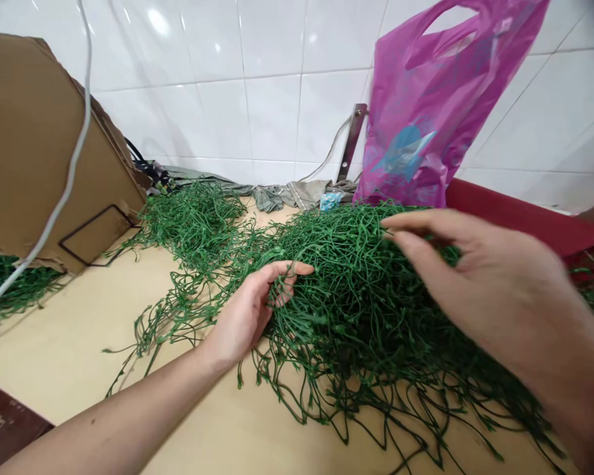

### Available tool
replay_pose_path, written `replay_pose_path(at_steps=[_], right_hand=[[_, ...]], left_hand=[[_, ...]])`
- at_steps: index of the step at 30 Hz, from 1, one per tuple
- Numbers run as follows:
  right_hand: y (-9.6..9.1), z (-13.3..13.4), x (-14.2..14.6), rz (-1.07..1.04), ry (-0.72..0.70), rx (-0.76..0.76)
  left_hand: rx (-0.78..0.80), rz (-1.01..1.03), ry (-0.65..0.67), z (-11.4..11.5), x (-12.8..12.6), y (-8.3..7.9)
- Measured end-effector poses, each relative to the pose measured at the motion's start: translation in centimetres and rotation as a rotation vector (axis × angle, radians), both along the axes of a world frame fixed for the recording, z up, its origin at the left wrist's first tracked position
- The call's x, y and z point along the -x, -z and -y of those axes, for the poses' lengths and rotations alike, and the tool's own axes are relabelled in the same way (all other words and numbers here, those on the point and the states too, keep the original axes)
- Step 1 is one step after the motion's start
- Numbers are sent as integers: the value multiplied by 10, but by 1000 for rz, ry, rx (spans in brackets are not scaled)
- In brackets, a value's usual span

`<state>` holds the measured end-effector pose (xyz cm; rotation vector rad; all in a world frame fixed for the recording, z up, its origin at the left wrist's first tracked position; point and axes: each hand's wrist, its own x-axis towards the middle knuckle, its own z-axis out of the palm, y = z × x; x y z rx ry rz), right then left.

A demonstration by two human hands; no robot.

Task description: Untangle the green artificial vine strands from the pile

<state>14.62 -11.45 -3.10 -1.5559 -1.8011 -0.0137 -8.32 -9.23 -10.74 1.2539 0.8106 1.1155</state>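
Note:
A large tangled heap of thin green artificial vine strands (356,310) covers the middle of the wooden tabletop (64,330). A smaller tangle (193,224) lies behind it and runs into the heap. My left hand (247,310) is at the heap's left side, with its curled fingers hooked into the strands. My right hand (480,277) is over the heap's upper right part, its thumb and fingers apart and its fingertips at the strands. It holds nothing that I can see. The hand is slightly blurred.
A cardboard sheet (30,145) stands at the left, with more green strands (14,284) at its foot and a white cable (64,178) in front. A magenta plastic bag (420,112), a red board (519,218) and grey cloth (287,196) lie by the white tiled wall (272,119).

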Motion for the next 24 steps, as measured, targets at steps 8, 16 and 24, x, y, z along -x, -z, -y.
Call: replay_pose_path(at_steps=[8, 16, 24], right_hand=[[11, 12, 30, 21, -163, -56], [19, 4, 33, -330, -427, 277], [25, -8, 17, -770, -532, 459]], left_hand=[[-124, -170, 77, -1, -5, 4], [-297, -293, 130, 2, -3, -4], [-443, -389, 0, 0, -1, -5]])
